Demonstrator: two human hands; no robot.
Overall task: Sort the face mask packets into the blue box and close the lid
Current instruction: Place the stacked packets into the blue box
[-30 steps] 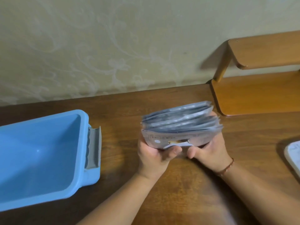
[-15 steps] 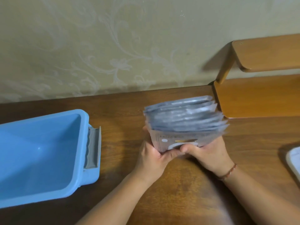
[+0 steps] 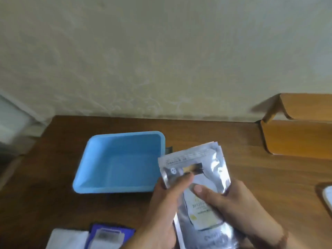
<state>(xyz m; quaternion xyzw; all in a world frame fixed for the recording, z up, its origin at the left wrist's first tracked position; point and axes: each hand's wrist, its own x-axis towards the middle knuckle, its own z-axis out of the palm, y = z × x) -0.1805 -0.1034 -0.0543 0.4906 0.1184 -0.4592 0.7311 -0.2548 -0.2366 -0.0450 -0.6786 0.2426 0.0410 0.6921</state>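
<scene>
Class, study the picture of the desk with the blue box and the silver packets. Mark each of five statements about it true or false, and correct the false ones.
1. Both hands hold the stack of silver packets. True: the left hand and right hand grip it.
2. The blue box already contains packets. False: nothing shows inside it.
3. The box has its lid on. False: it is open.
4. A dark blue packet lies near the bottom edge. True.
5. The silver packets lie flat on the table. False: they are held up.
</scene>
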